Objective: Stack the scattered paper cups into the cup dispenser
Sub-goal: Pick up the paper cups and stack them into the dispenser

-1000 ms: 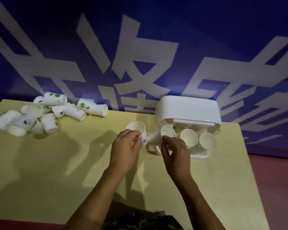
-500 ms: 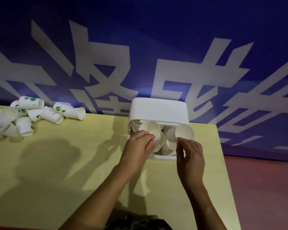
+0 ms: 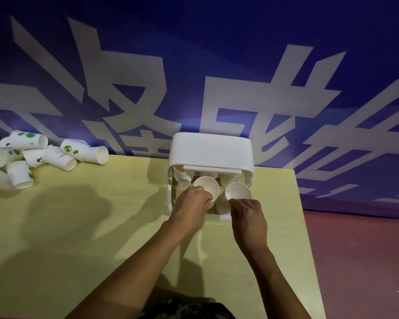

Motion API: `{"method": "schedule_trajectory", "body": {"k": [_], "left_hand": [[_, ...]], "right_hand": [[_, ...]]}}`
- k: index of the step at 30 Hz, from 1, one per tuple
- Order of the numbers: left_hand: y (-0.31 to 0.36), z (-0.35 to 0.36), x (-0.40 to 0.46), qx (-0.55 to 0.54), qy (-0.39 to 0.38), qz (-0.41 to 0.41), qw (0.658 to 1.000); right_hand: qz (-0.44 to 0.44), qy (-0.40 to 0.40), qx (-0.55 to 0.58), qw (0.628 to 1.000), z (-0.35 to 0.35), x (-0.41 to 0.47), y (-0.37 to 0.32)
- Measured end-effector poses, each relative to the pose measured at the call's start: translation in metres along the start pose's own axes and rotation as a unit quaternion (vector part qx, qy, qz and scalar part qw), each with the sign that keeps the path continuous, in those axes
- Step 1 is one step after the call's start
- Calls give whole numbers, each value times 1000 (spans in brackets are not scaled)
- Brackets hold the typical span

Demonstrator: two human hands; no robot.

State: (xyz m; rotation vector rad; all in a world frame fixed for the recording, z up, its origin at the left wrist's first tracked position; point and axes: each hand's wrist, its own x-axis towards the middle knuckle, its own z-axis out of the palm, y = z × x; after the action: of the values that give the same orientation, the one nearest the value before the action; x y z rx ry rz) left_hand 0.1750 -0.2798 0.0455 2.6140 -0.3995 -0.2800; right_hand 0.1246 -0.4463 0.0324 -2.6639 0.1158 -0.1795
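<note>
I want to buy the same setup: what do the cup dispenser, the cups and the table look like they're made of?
Cup dispenser: apparently moulded plastic, smooth white with rounded corners and a soft sheen.
Loose cups: paper by the look, thin white walls, rolled rims, green printed dots.
Table: probably laminate or wood-look board; matte pale yellow with faint grain. The core cannot be told.

The tabletop (image 3: 83,226) is a pale yellow-green surface set against a blue wall. A white cup dispenser (image 3: 211,149) stands at its far edge, right of centre. A heap of scattered paper cups (image 3: 35,155), lying on their sides, occupies the far left corner, well apart from the dispenser.
</note>
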Motion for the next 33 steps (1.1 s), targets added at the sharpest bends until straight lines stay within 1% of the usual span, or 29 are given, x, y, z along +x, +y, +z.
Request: {"method": "schedule_trajectory", "body": {"k": [2, 4, 5, 7, 8, 9, 10, 11, 12, 13, 14, 15, 16, 17, 18, 20, 25, 28, 31, 33], "left_hand": [[-3, 6, 5, 20, -29, 1, 999], [-6, 14, 8, 26, -36, 12, 999], [-8, 17, 9, 18, -22, 23, 999], [-11, 22, 5, -33, 52, 27, 998], [-14, 24, 3, -66, 100, 7, 993], [-17, 26, 1, -101, 149, -32, 983], [-21, 28, -1, -141, 186, -88, 968], [-25, 31, -1, -194, 198, -157, 948], [-29, 32, -1, -264, 172, -232, 920], [-32, 32, 1, -356, 107, -302, 878], [-34, 33, 2, -469, 28, -347, 812], [-35, 33, 2, -569, -41, -367, 735], [-36, 35, 3, -635, -83, -369, 674], [-38, 36, 5, -673, -97, -358, 640], [-38, 38, 8, -691, -95, -346, 627], [-36, 39, 17, -699, -89, -331, 628], [-31, 37, 32, -707, -116, -261, 647], [-33, 36, 32, -690, -110, -259, 667], [-37, 34, 23, -645, -118, -267, 707], [-45, 29, 12, -611, -115, -260, 739]], "right_hand": [[-13, -30, -20, 999, 10, 2, 5], [-21, -44, -29, 998, 18, 4, 8], [-24, -37, -23, 999, 21, 4, 9], [-25, 12, 14, 1000, 25, 3, 11], [-14, 42, 40, 998, 28, 1, 11], [8, 70, 65, 995, 29, -2, 12], [48, 93, 91, 990, 30, -6, 11], [110, 102, 131, 980, 32, -8, 12], [188, 88, 186, 961, 33, -10, 11], [267, 48, 255, 928, 34, -9, 10], [334, -1, 335, 881, 35, -7, 9], [377, -44, 413, 828, 37, -5, 9], [397, -72, 480, 779, 40, -3, 10], [394, -85, 526, 749, 42, -1, 11], [381, -88, 551, 737, 45, 3, 12], [361, -80, 561, 741, 48, 11, 11], [360, -55, 552, 750, 51, 33, 9], [365, -57, 554, 746, 50, 34, 7], [366, -61, 555, 745, 51, 20, 2], [387, -55, 535, 749, 54, 5, -6]]}}
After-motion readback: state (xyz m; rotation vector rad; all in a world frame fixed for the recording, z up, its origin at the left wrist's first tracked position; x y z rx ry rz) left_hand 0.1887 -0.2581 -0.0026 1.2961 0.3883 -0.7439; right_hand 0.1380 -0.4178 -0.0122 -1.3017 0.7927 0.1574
